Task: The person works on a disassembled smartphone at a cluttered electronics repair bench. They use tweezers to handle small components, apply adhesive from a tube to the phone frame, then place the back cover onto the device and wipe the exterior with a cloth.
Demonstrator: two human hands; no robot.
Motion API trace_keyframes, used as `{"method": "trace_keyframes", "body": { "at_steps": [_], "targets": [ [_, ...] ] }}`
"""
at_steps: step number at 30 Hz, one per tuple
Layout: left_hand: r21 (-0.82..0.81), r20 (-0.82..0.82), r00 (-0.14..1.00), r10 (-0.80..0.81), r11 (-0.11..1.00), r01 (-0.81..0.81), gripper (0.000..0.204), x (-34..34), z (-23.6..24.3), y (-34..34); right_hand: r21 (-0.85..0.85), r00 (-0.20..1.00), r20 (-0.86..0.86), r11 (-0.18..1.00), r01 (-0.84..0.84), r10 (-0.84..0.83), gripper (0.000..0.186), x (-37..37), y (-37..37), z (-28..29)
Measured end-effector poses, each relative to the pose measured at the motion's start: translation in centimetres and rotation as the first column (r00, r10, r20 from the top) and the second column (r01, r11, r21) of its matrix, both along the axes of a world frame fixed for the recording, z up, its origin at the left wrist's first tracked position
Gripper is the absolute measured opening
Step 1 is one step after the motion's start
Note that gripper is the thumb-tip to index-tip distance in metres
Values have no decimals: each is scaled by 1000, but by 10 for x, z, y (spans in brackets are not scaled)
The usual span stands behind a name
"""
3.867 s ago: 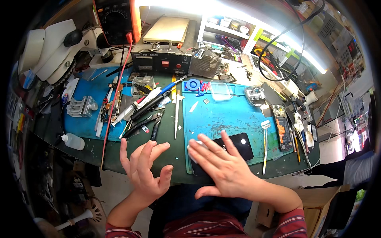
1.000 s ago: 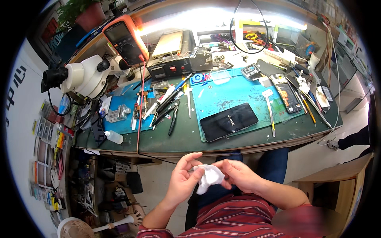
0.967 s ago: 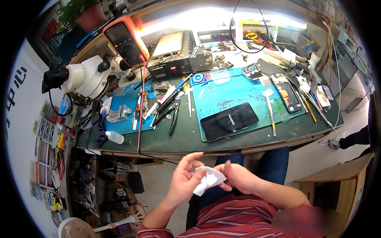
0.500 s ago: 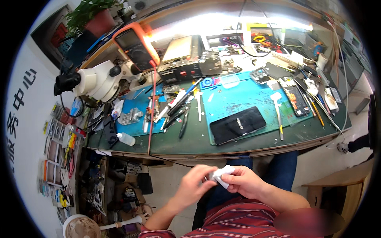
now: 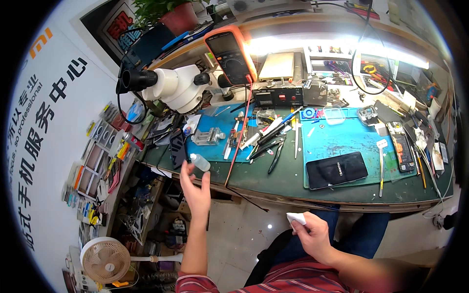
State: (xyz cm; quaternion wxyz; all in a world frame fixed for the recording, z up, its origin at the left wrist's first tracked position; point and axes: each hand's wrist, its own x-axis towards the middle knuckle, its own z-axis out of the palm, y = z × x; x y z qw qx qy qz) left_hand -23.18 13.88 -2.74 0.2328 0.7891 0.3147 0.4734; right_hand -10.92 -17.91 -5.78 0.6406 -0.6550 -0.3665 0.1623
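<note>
My left hand (image 5: 196, 195) reaches to the near left edge of the bench with its fingers apart. Close in front of its fingertips is a small white plastic bottle (image 5: 201, 162); whether they touch it I cannot tell. Over my lap, my right hand (image 5: 313, 236) pinches a folded white tissue (image 5: 296, 219) between thumb and fingers. A black smartphone (image 5: 337, 170) lies face visible on the blue mat (image 5: 320, 141), to the right of the bench's middle. Beside it on the mat is a thin tool with a white flat head (image 5: 381, 144).
A white microscope (image 5: 171, 90) and an orange multimeter (image 5: 231, 56) stand at the back left. Pliers (image 5: 276, 157) and pens lie mid-bench. An opened phone (image 5: 401, 146) rests at right. A red cable (image 5: 239, 141) hangs over the front edge. A fan (image 5: 106, 260) stands lower left.
My left hand has left the tissue and moved left and forward to the bottle, its fingers spreading. My right hand keeps the tissue. The view has swung left.
</note>
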Motion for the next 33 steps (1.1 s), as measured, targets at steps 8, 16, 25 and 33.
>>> {"method": "trace_keyframes", "body": {
  "at_steps": [8,16,25,33],
  "targets": [
    [93,-258,966,2,995,23,29,34,6,42,-92,892,-435,980,-178,121,20,4,-1,-8],
    [-226,-59,975,-214,954,196,38,15,-12,93,-59,787,-583,956,-289,202,27,4,1,-16],
    [308,-618,686,-385,684,661,49,-35,37,-79,169,301,-912,924,-343,279,23,16,7,-23],
    [370,-704,618,-351,562,740,44,-34,39,-96,196,175,-945,908,-371,275,22,11,10,-10]
  ]
}}
